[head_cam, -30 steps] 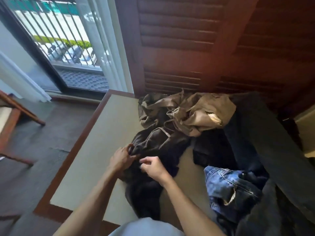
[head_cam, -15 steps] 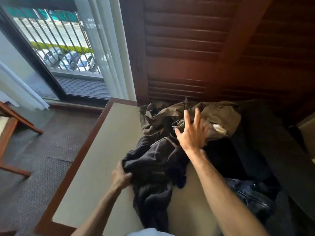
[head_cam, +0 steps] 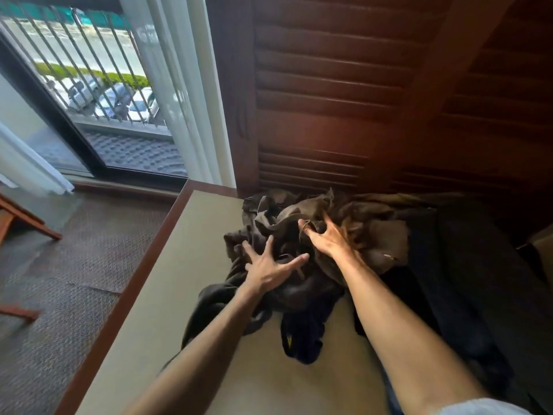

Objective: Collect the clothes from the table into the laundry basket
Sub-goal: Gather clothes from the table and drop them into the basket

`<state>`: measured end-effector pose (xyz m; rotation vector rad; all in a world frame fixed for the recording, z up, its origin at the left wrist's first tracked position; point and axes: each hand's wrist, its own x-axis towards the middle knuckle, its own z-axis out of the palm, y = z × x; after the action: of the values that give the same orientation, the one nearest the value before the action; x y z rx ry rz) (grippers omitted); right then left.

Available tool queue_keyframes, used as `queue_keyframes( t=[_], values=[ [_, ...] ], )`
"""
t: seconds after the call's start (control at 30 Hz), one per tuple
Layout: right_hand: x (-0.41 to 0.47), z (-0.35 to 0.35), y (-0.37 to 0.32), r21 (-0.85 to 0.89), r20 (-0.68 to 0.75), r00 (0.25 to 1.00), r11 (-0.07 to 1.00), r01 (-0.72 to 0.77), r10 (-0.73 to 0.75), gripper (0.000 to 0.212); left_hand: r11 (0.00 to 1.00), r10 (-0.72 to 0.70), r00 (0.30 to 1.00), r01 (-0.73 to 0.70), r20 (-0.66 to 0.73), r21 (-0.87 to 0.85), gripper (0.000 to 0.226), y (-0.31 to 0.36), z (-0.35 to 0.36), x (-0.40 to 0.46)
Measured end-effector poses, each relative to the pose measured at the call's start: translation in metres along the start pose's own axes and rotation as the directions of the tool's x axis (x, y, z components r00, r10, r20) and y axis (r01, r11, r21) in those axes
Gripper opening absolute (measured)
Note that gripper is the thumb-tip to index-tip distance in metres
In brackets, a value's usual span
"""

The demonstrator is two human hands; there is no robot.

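Dark louvred wood panelling (head_cam: pixel 344 94) fills the back of the room, w/ a barred balcony window (head_cam: pixel 98 85) and white curtain (head_cam: pixel 191 94) at left, over woven carpet (head_cam: pixel 65 265). Below sits the table (head_cam: pixel 185 283), matte beige top w/ a red-brown wood rim, pushed against the panelling. No laundry basket in shot.

Clothes still lie heaped on the table's far right side: a wide dark garment (head_cam: pixel 466 265) draped flat along the right edge, a crumpled olive-khaki piece (head_cam: pixel 374 232) at the back, and a limp grey-black one (head_cam: pixel 299 295) trailing toward the camera, w/ a navy fold (head_cam: pixel 302 342) at its end.

Both arms reach in. Left hand (head_cam: pixel 269 268) is spread wide, fingers straight, pressing flat on the grey-black cloth, gripping nothing. Right hand (head_cam: pixel 326 238) is clawed, fingers curled down into the khaki folds, bunching them.

Judgement: step in hand is gathering the pile into one armful. Best done by raking the khaki toward the body w/ the right hand while the left slides under the grey piece and closes, so loose legs and sleeves don't drag or slip off the table edge. Fabrics look soft, thin, prone to unravelling from a bundle; a deep scoop from beneath should beat a pinch on top.
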<state>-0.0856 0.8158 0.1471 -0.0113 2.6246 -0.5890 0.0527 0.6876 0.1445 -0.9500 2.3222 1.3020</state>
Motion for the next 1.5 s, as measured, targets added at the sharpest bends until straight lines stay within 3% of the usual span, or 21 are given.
queue_keyframes(
  t=[0.07, 0.1, 0.23, 0.33, 0.5, 0.6, 0.7, 0.77, 0.83, 0.9, 0.97, 1.0, 1.07, 1.1, 1.17, 1.2, 1.23, 1.3, 1.4, 1.47, 1.5],
  values=[
    [0.029, 0.027, 0.002, -0.025, -0.001, 1.000, 0.999, -0.030, 0.030, 0.132, 0.984, 0.004, 0.998, 0.007, -0.059, 0.178, 0.109, 0.008, 0.029, 0.007],
    [0.030, 0.031, -0.002, -0.033, 0.005, 0.999, 0.998, -0.047, 0.047, 0.126, 0.967, 0.038, 0.994, -0.011, -0.104, 0.255, 0.102, 0.005, 0.041, 0.012],
    [0.013, 0.027, -0.016, -0.136, -0.106, 0.989, 0.984, -0.114, 0.100, 0.052, 0.933, 0.175, 0.957, -0.086, -0.232, 0.348, 0.056, -0.010, 0.047, 0.026],
    [0.014, 0.019, -0.004, 0.019, -0.174, 0.981, 0.996, -0.088, 0.090, 0.048, 0.935, 0.242, 0.937, -0.156, -0.251, 0.319, 0.038, -0.019, 0.028, 0.033],
    [0.005, -0.019, 0.028, 0.324, -0.333, 0.942, 0.944, 0.067, 0.047, 0.030, 0.958, 0.285, 0.900, -0.283, -0.331, 0.055, 0.041, -0.029, -0.016, 0.016],
    [-0.018, -0.048, 0.046, 0.573, -0.394, 0.910, 0.808, 0.136, 0.127, 0.032, 0.916, 0.334, 0.875, -0.389, -0.349, -0.099, 0.036, -0.042, -0.065, -0.010],
    [-0.045, -0.079, 0.054, 0.744, -0.435, 0.878, 0.629, 0.226, 0.200, 0.044, 0.784, 0.326, 0.871, -0.466, -0.367, -0.410, 0.035, -0.055, -0.111, -0.051],
    [-0.068, -0.100, 0.057, 0.801, -0.487, 0.856, 0.477, 0.360, 0.171, 0.019, 0.672, 0.351, 0.849, -0.522, -0.394, -0.526, 0.025, -0.064, -0.133, -0.078],
    [-0.108, -0.124, 0.054, 0.759, -0.577, 0.806, 0.451, 0.470, 0.132, 0.015, 0.578, 0.349, 0.828, -0.559, -0.438, -0.594, 0.024, -0.077, -0.148, -0.102],
    [-0.148, -0.143, 0.059, 0.661, -0.670, 0.742, 0.475, 0.581, 0.025, 0.020, 0.541, 0.283, 0.830, -0.551, -0.480, -0.635, 0.046, -0.096, -0.159, -0.117],
    [-0.188, -0.154, 0.065, 0.543, -0.710, 0.696, 0.546, 0.638, -0.108, 0.022, 0.469, 0.192, 0.840, -0.532, -0.507, -0.705, 0.061, -0.120, -0.163, -0.124],
    [-0.205, -0.153, 0.068, 0.481, -0.720, 0.676, 0.589, 0.649, -0.157, 0.022, 0.438, 0.162, 0.848, -0.520, -0.505, -0.733, 0.051, -0.129, -0.161, -0.126],
    [-0.235, -0.141, 0.075, 0.336, -0.727, 0.638, 0.679, 0.652, -0.253, 0.016, 0.487, 0.063, 0.853, -0.480, -0.519, -0.730, 0.017, -0.147, -0.149, -0.125],
    [-0.246, -0.129, 0.079, 0.247, -0.738, 0.608, 0.721, 0.648, -0.294, 0.010, 0.562, -0.004, 0.843, -0.443, -0.538, -0.698, 0.022, -0.152, -0.140, -0.125],
    [-0.262, -0.095, 0.090, 0.109, -0.754, 0.572, 0.798, 0.593, -0.323, 0.020, 0.688, -0.058, 0.813, -0.388, -0.579, -0.613, 0.018, -0.168, -0.123, -0.126],
    [-0.267, -0.074, 0.096, 0.050, -0.733, 0.581, 0.825, 0.564, -0.353, 0.025, 0.745, -0.036, 0.820, -0.359, -0.572, -0.562, 0.013, -0.176, -0.113, -0.126],
    [-0.272, -0.051, 0.100, -0.027, -0.685, 0.606, 0.844, 0.535, -0.406, 0.027, 0.831, 0.003, 0.832, -0.311, -0.555, -0.461, 0.022, -0.182, -0.103, -0.126],
    [-0.274, 0.004, 0.108, -0.238, -0.498, 0.701, 0.858, 0.455, -0.510, 0.028, 0.963, 0.112, 0.848, -0.221, -0.519, -0.154, 0.033, -0.185, -0.074, -0.129],
    [-0.268, 0.085, 0.123, -0.312, -0.009, 0.918, 0.874, 0.373, -0.395, 0.053, 0.974, 0.220, 0.852, -0.168, -0.475, 0.149, 0.032, -0.162, -0.038, -0.144],
    [-0.263, 0.115, 0.136, -0.193, 0.248, 0.932, 0.930, 0.314, -0.263, 0.077, 0.951, 0.273, 0.865, -0.175, -0.421, 0.256, 0.030, -0.152, -0.033, -0.146],
    [-0.263, 0.116, 0.138, -0.143, 0.305, 0.926, 0.951, 0.275, -0.222, 0.083, 0.945, 0.275, 0.880, -0.173, -0.388, 0.278, 0.032, -0.151, -0.037, -0.144]
  ],
)
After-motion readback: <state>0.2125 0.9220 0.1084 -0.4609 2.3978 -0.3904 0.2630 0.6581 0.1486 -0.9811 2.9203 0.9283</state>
